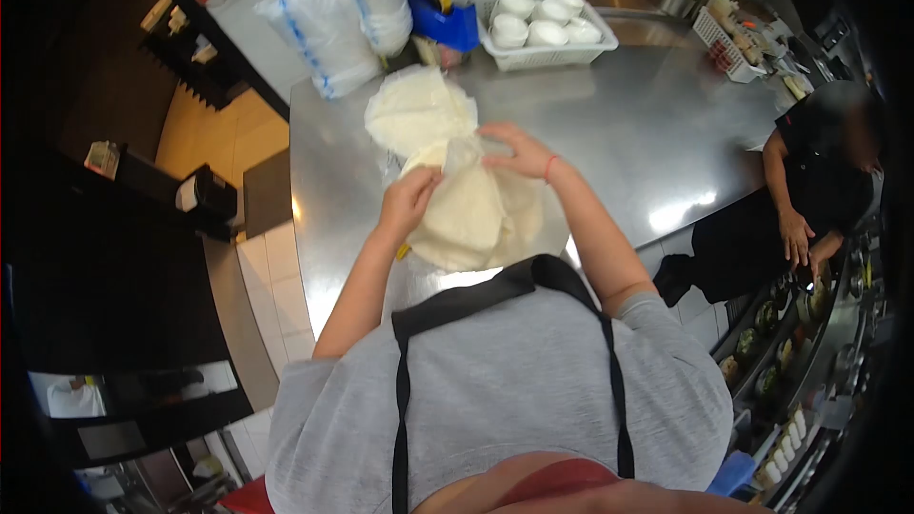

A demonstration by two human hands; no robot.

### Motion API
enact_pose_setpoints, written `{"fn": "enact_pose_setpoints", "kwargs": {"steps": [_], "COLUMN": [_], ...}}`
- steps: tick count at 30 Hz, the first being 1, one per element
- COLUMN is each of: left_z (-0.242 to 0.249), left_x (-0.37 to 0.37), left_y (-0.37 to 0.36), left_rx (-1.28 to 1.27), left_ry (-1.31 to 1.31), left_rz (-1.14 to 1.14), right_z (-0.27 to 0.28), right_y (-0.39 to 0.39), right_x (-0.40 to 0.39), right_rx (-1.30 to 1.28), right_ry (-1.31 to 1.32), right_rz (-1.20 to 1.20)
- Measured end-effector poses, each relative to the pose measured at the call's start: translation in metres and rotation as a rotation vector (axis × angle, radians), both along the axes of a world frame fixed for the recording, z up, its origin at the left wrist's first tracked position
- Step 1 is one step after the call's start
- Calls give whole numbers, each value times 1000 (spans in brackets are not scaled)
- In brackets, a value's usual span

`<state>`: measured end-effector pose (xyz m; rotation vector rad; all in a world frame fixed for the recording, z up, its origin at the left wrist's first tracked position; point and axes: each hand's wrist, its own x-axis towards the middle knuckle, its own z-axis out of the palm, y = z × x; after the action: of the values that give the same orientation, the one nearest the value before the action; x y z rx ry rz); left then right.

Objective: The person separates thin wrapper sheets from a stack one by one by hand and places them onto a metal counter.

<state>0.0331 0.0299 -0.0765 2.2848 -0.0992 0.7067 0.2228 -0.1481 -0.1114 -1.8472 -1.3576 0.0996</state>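
Head view, looking down over a grey shirt and black apron straps (609, 362) to a steel surface (657, 124). Nearest the body, a stack of pale round flatbreads (476, 214) lies on the surface at its near edge. The left hand (409, 198) has its grip closed on the left rim of the top sheet, fingers curled over the edge. The right hand (519, 152) pinches the upper rim of the same sheet, fingers partly spread, lifting it slightly off the stack. Just beyond, touching the near stack, lies a second pile of flatbreads (419, 109). Farther back stand two clear plastic bags (328, 29), a blue tape dispenser (443, 19) and a white basket (547, 57) holding white bowls (547, 19). At the right, another person (809, 190) in dark clothing stands by a row of containers (781, 343).
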Motion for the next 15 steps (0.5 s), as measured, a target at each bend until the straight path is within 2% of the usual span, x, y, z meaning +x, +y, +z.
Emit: {"fn": "enact_pose_setpoints", "kwargs": {"steps": [3, 5, 6, 8, 9, 11, 13, 14, 15], "left_z": [21, 26, 23, 25, 34, 56, 75, 78, 76], "left_x": [-9, -18, -24, -30, -32, -29, -22, -20, -20], "left_y": [-12, -14, -13, -11, -11, -17, -29, -34, -38], "left_rx": [64, 104, 55, 8, 45, 82, 208, 250, 76], "left_ry": [32, 2, 33, 60, 52, 40, -103, -151, 39], "left_rz": [-24, -26, 9, 38, 39, 36, 55, 65, 3], "right_z": [19, 31, 34, 37, 39, 45, 59, 68, 76], "right_y": [6, 0, -4, -14, -18, -27, -30, -30, -31], "right_x": [-7, -10, -12, -19, -25, -43, -66, -76, -84], "right_rx": [-114, -287, -276, -299, -291, -125, -56, 15, 85], "right_ry": [42, 254, 244, 424, 419, 169, 150, 45, -62], "right_rz": [9, 0, -12, 1, -9, 40, 50, 65, 80]}}
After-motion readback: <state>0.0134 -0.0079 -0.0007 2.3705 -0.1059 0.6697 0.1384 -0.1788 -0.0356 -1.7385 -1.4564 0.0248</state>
